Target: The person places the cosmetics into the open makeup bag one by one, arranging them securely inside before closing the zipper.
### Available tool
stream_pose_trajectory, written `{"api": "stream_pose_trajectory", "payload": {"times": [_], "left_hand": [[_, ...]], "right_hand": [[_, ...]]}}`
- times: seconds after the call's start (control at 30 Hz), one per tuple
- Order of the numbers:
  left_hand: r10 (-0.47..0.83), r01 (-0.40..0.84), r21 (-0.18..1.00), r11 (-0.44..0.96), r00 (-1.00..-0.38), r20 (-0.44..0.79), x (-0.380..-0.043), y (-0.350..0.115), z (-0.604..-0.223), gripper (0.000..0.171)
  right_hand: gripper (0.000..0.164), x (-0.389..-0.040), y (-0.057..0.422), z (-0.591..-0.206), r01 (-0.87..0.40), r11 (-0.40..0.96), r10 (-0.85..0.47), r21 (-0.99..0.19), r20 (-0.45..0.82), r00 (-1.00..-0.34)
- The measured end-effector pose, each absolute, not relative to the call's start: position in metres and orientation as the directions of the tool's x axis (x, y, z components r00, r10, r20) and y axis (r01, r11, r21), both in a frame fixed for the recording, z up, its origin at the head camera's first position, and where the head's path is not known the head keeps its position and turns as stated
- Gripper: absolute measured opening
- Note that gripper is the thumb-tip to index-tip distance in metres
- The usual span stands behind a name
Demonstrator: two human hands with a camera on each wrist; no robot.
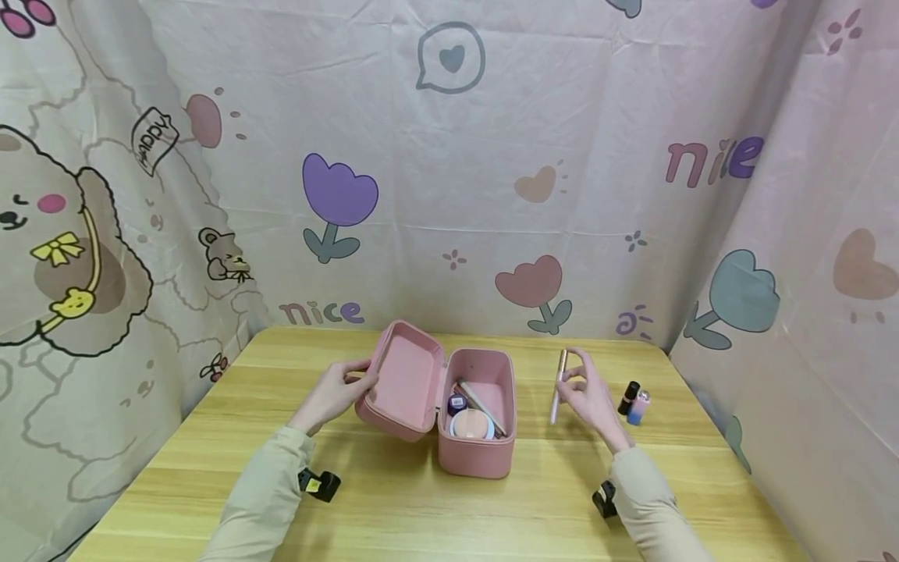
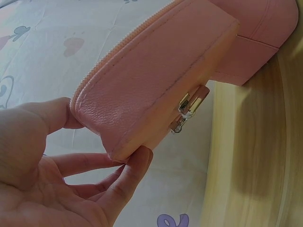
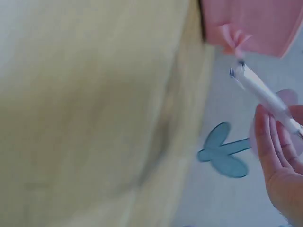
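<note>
A pink makeup case stands unzipped on the table, its lid swung out to the left. My left hand grips the lid's outer end, thumb on the zipper side and fingers beneath, as the left wrist view shows beside the gold clasp. To the right of the case, my right hand pinches a slim white and gold cosmetic pen, held slanting above the table. Inside the case lie a round compact with a peach puff, a small dark blue jar and a slender stick.
Right of my right hand, a black lipstick tube and a pink-to-blue tube stand close together on the wooden table. A patterned curtain hangs behind and on both sides. Black wrist mounts sit under both sleeves.
</note>
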State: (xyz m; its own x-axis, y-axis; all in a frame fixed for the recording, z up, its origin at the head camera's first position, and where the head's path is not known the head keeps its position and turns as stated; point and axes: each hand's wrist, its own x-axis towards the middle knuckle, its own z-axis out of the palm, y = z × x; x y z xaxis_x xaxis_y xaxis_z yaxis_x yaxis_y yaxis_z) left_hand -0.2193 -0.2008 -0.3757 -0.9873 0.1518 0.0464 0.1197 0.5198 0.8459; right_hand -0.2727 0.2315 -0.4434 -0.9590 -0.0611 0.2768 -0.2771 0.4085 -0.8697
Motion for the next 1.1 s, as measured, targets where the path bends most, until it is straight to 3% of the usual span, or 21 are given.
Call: {"api": "stream_pose_trajectory", "payload": {"times": [0.27, 0.7, 0.9, 1.1], "left_hand": [[0.15, 0.118, 0.843, 0.525, -0.988, 0.045, -0.22, -0.2, -0.375, 0.053], [0.144, 0.119, 0.834, 0.538, -0.988, 0.048, -0.219, -0.2, -0.374, 0.052], [0.141, 0.118, 0.836, 0.537, -0.989, 0.049, -0.219, -0.2, -0.374, 0.052], [0.136, 0.115, 0.836, 0.537, -0.99, 0.049, -0.219, -0.199, -0.374, 0.052]], "right_hand": [[0.07, -0.269, 0.205, -0.411, -0.418, 0.307, -0.041, -0.855, 0.427, -0.903], [0.056, -0.275, 0.165, -0.394, -0.601, 0.24, -0.156, -0.762, 0.581, -0.799], [0.053, -0.283, 0.15, -0.405, -0.682, 0.419, -0.282, -0.6, 0.628, -0.726], [0.049, -0.285, 0.142, -0.417, -0.638, 0.643, -0.37, -0.424, 0.556, -0.744]]}}
